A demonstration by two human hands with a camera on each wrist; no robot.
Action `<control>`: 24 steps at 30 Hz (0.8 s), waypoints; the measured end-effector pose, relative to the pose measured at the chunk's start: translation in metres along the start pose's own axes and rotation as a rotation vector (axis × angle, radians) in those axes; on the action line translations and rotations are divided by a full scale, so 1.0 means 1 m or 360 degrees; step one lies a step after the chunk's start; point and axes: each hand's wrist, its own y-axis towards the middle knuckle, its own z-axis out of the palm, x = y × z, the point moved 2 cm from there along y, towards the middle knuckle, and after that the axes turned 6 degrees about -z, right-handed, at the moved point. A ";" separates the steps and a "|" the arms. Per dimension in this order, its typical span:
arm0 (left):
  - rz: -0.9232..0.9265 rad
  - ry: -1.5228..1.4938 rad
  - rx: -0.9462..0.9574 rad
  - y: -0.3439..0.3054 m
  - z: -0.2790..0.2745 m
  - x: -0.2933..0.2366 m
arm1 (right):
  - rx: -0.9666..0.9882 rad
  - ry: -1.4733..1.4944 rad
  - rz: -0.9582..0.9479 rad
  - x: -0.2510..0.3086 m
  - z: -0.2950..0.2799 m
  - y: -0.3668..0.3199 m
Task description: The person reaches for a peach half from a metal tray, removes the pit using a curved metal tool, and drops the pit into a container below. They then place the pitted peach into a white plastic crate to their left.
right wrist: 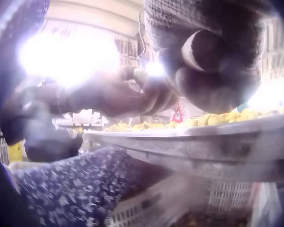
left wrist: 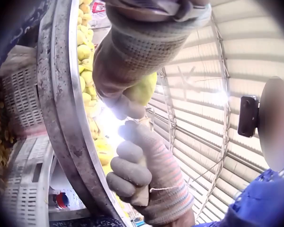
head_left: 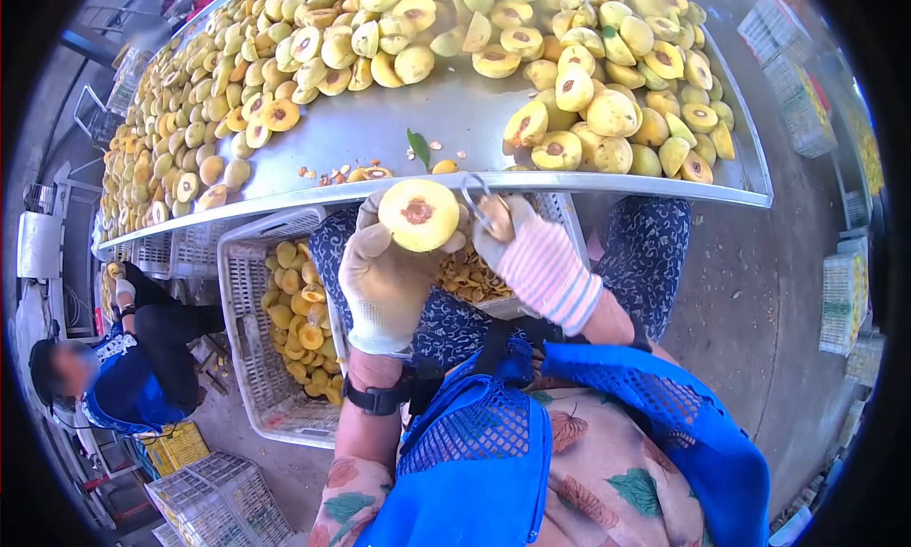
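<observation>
In the head view my gloved left hand (head_left: 384,286) holds a yellow peach half (head_left: 418,215), its cut face up and a rough brown hollow in the middle. Just to the right, my right hand (head_left: 543,262), in a striped glove, grips a pitting tool with a curved metal loop (head_left: 467,194), close beside the fruit. The left wrist view shows the right hand's fingers curled round the tool's pale handle (left wrist: 141,196). Both hands are over my lap at the front edge of the metal table (head_left: 380,120).
Piles of peaches (head_left: 607,111) cover much of the table. A green leaf (head_left: 418,147) and pit scraps lie near its edge. Below stand a crate (head_left: 285,424) of cut peach halves and another holding brownish pieces (head_left: 474,277). Another person (head_left: 142,357) sits at the left.
</observation>
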 end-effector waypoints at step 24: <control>0.0508 0.0356 -0.0540 0.005 0.034 0.036 | 0.0161 0.0205 0.0097 0.024 -0.007 -0.028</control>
